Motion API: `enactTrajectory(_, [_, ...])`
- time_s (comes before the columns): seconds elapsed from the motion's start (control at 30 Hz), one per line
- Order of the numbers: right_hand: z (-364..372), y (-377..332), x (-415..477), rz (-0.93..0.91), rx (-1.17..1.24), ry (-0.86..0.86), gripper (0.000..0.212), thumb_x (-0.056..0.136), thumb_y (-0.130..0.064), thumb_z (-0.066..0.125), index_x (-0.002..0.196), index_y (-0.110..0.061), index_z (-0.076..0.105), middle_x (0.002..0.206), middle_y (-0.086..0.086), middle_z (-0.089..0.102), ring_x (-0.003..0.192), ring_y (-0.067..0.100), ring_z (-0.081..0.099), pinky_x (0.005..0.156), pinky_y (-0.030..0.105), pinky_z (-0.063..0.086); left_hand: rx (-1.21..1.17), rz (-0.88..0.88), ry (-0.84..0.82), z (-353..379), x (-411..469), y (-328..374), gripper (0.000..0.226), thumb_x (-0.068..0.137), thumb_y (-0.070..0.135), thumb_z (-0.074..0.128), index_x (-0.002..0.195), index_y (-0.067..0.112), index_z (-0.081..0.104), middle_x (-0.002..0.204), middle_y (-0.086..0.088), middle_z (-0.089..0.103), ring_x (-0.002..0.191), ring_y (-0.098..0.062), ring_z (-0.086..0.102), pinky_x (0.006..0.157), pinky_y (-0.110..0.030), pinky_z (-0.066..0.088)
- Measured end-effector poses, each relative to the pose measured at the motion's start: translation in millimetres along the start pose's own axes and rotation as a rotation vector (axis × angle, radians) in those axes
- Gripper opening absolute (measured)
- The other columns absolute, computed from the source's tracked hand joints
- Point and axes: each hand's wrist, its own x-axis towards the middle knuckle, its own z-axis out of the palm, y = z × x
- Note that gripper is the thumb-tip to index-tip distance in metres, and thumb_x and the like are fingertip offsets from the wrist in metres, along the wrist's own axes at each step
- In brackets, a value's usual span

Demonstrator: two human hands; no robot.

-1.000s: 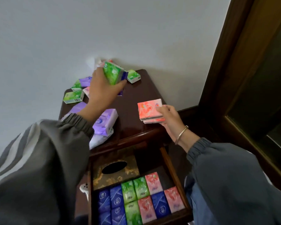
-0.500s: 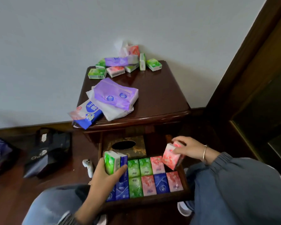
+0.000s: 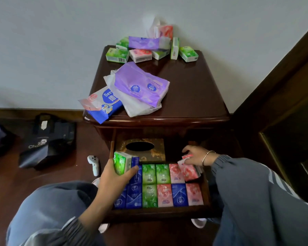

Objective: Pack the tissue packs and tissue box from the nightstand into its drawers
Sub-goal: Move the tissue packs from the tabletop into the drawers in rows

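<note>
Dark brown wood makes the open drawer [image 3: 158, 213]. Inside we see a gold tissue box [image 3: 156, 153] at the back and two rows of small blue, green and pink packs [image 3: 149, 192]. Our left hand [image 3: 114, 180] curls its fingers round a green pack [image 3: 120, 165] and a blue pack [image 3: 135, 161] at the left. Our right hand [image 3: 194, 156] pinches pink packs [image 3: 189, 171], lower in the back right corner than before. More packs [image 3: 140, 84] lie on the counter [image 3: 194, 96].
</note>
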Motion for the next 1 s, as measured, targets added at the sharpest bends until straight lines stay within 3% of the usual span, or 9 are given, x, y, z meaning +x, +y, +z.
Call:
enactTrajectory(0.17, [-3.9, -0.5, 17.5, -0.031, 0.099, -0.023, 0.044, 0.081, -0.018, 0.067, 0.123, -0.012, 0.055, 0.124, 0.009, 0.058, 0.112, 0.021, 0.056, 0.094, 0.027, 0.045, -0.019, -0.019, -0.005, -0.1, 2.0, 6.9, 0.036, 0.068, 0.041, 0.081, 0.090, 0.029, 0.055, 0.079, 0.010, 0.069, 0.067, 0.004, 0.065, 0.058, -0.023, 0.047])
enactTrajectory(0.33, [8.8, -2.8, 24.5, -0.039, -0.152, -0.239, 0.048, 0.087, -0.025, 0.055, 0.133, -0.015, 0.046, 0.133, 0.009, 0.053, 0.119, 0.024, 0.052, 0.095, 0.025, 0.042, -0.067, -0.070, -0.050, 0.8, 1.1, 12.2, 0.037, 0.071, 0.038, 0.081, 0.094, 0.026, 0.055, 0.087, 0.002, 0.071, 0.077, -0.011, 0.070, 0.070, -0.038, 0.058])
enactTrajectory(0.4, [11.3, 0.1, 26.9, -0.040, -0.411, -0.301, 0.048, 0.089, -0.027, 0.047, 0.136, -0.021, 0.043, 0.139, 0.007, 0.048, 0.129, 0.025, 0.043, 0.112, 0.036, 0.029, -0.089, -0.083, -0.067, 0.9, 0.3, 14.1, 0.037, 0.071, 0.038, 0.081, 0.095, 0.026, 0.055, 0.089, 0.001, 0.071, 0.079, -0.013, 0.070, 0.073, -0.040, 0.059])
enactTrajectory(0.47, [15.8, 3.0, 26.7, -0.045, -0.715, -0.359, 0.045, 0.090, -0.028, 0.043, 0.135, -0.025, 0.046, 0.140, 0.003, 0.047, 0.136, 0.024, 0.034, 0.117, 0.048, 0.006, -0.103, -0.091, -0.075, 1.0, -0.2, 15.7, 0.038, 0.071, 0.037, 0.081, 0.096, 0.025, 0.055, 0.090, 0.002, 0.071, 0.079, -0.013, 0.070, 0.073, -0.040, 0.059])
enactTrajectory(0.6, [25.9, 7.6, 24.9, -0.101, -0.844, -0.260, 0.037, 0.092, -0.027, 0.040, 0.127, -0.026, 0.052, 0.125, 0.001, 0.061, 0.121, 0.023, 0.050, 0.116, 0.050, -0.002, -0.135, -0.107, -0.085, 0.9, -0.5, 16.9, 0.037, 0.071, 0.036, 0.080, 0.096, 0.026, 0.055, 0.090, 0.002, 0.072, 0.077, -0.011, 0.071, 0.071, -0.037, 0.060])
enactTrajectory(0.7, [29.1, 6.2, 22.5, -0.119, -0.776, -0.160, 0.037, 0.091, -0.027, 0.043, 0.126, -0.025, 0.050, 0.121, 0.002, 0.062, 0.116, 0.023, 0.055, 0.114, 0.046, 0.013, -0.144, -0.110, -0.084, 1.0, 0.1, 17.1, 0.038, 0.071, 0.037, 0.081, 0.096, 0.026, 0.055, 0.089, 0.002, 0.072, 0.074, -0.008, 0.071, 0.065, -0.032, 0.060])
enactTrajectory(0.8, [40.1, 1.7, 18.9, -0.080, -0.689, -0.142, 0.035, 0.090, -0.022, 0.045, 0.123, -0.019, 0.052, 0.119, 0.009, 0.063, 0.107, 0.028, 0.060, 0.091, 0.036, 0.044, -0.139, -0.120, -0.075, 0.9, 1.6, 17.2, 0.039, 0.070, 0.038, 0.081, 0.096, 0.025, 0.055, 0.088, 0.003, 0.072, 0.074, -0.009, 0.071, 0.065, -0.034, 0.060])
enactTrajectory(0.87, [46.8, -1.8, 16.6, -0.044, -0.638, -0.145, 0.035, 0.091, -0.020, 0.042, 0.123, -0.014, 0.054, 0.119, 0.013, 0.063, 0.105, 0.031, 0.062, 0.083, 0.035, 0.049, -0.130, -0.122, -0.081, 0.9, 1.8, 17.0, 0.040, 0.070, 0.038, 0.081, 0.096, 0.026, 0.054, 0.089, 0.003, 0.071, 0.074, -0.010, 0.071, 0.066, -0.035, 0.060])
enactTrajectory(1.0, [50.7, -5.2, 11.5, -0.013, -0.628, -0.119, 0.037, 0.094, -0.021, 0.035, 0.125, -0.011, 0.051, 0.121, 0.015, 0.061, 0.108, 0.033, 0.060, 0.082, 0.035, 0.049, -0.117, -0.115, -0.076, 0.0, 1.1, 14.9, 0.041, 0.069, 0.039, 0.081, 0.096, 0.026, 0.054, 0.088, 0.002, 0.071, 0.071, -0.008, 0.071, 0.063, -0.033, 0.060])
